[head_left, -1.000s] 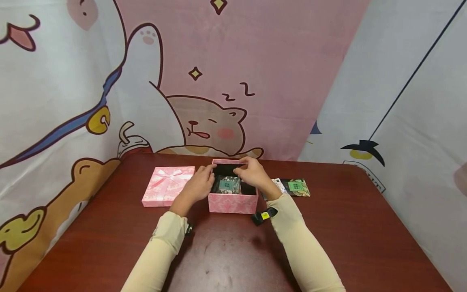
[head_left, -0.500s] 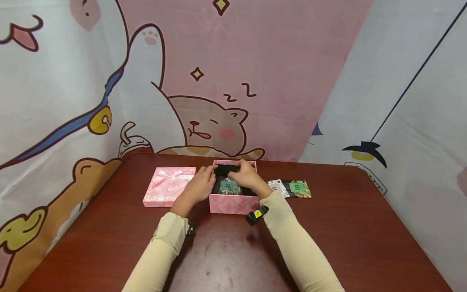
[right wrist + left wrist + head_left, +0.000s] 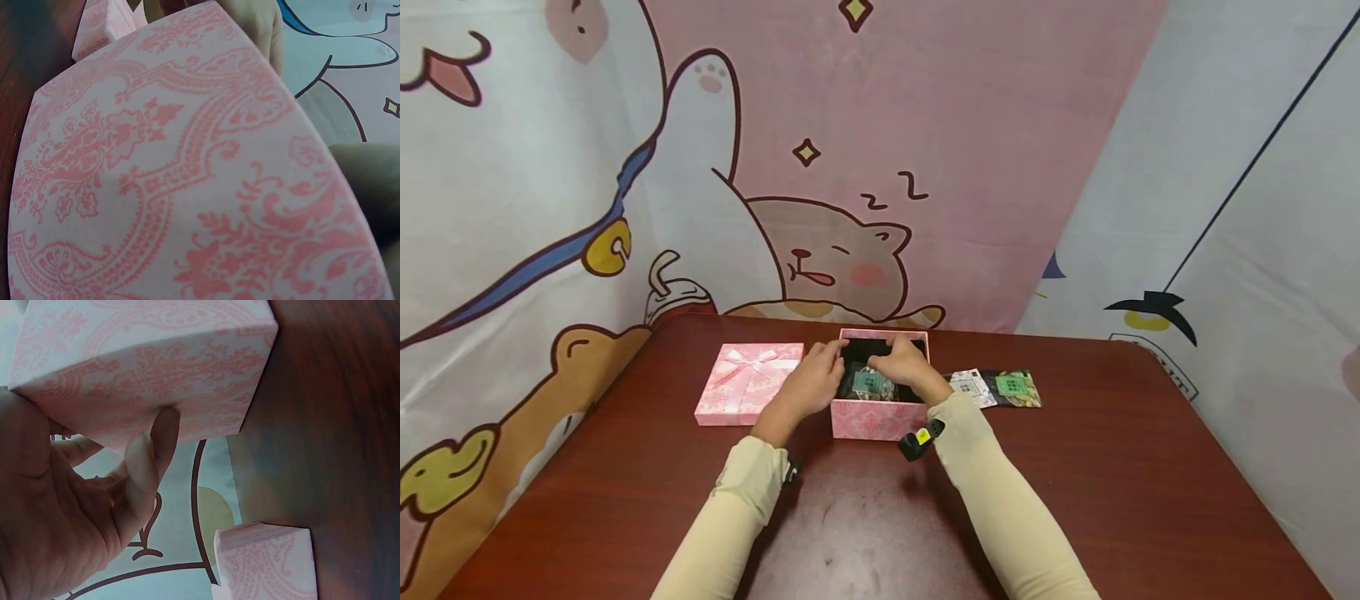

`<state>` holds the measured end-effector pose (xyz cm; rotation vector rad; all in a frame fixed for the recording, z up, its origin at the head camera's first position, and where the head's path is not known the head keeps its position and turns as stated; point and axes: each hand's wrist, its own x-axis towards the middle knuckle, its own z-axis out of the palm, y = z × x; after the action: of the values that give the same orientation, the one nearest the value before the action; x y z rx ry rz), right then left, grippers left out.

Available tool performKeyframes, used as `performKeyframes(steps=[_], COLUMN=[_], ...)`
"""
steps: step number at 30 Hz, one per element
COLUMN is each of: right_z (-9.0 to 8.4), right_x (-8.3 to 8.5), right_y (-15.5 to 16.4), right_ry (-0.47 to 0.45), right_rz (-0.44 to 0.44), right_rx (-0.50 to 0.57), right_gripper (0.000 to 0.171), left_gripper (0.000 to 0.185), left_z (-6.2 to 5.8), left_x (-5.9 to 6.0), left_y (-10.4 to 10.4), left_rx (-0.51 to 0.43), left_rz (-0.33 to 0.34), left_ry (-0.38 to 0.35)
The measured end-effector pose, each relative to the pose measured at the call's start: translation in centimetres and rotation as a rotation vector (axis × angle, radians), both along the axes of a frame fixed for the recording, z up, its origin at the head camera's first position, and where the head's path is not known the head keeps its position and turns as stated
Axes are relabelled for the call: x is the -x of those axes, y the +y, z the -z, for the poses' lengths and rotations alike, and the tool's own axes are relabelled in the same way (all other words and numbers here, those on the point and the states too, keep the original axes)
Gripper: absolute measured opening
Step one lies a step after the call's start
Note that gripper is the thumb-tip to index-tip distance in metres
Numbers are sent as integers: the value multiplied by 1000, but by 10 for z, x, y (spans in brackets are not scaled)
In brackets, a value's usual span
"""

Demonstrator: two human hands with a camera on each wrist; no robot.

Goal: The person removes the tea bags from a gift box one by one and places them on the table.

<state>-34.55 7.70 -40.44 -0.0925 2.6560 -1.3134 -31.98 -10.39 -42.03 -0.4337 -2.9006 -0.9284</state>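
Observation:
A pink patterned gift box [image 3: 880, 419] with a dark interior stands on the table. Inside lies a dark packet with a green label [image 3: 869, 382]. My left hand [image 3: 811, 377] holds the box at its left side; in the left wrist view its fingertips [image 3: 166, 419] press the outer wall, while the thumb is hidden. My right hand [image 3: 906, 364] reaches over the right rim into the box, with its thumb pointing left above the packet. Its fingertips are partly hidden, and I cannot tell whether they pinch anything. The box's wall [image 3: 187, 162] fills most of the right wrist view.
Left of the box lies its pink lid [image 3: 748, 383] with a ribbon bow. To the right, a white packet [image 3: 973, 387] and a dark packet [image 3: 1015, 387], both with green labels, overlap on the brown table [image 3: 1112, 467]. A cartoon-printed cloth [image 3: 985, 167] hangs behind.
My right hand has moved left and further into the box, uncovering more of the white packet on the table. The left hand stays at the box's left side.

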Motion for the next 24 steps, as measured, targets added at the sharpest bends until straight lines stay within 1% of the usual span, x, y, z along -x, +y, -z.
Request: performKeyframes(steps=[6, 11, 16, 20, 24], right_z=[-1, 0, 0, -3, -7], right_x=[-2, -3, -5, -8, -10], right_y=[0, -1, -1, -2, -2], right_ry=[-15, 16, 48, 56, 64], right_rz=[-7, -7, -20, -29, -26], right_rx=[-17, -51, -85, -89, -90], right_gripper=[64, 62, 59, 58, 59], left_gripper=[43, 44, 43, 43, 43], left_z=[-2, -3, -3, -2, -2], left_x=[-1, -2, -1, -1, -1], left_y=[2, 2, 2, 2, 1], left_rx=[1, 5, 17, 11, 6], left_rz=[3, 9, 0, -8, -6], left_ry=[-11, -9, -17, -27, -14])
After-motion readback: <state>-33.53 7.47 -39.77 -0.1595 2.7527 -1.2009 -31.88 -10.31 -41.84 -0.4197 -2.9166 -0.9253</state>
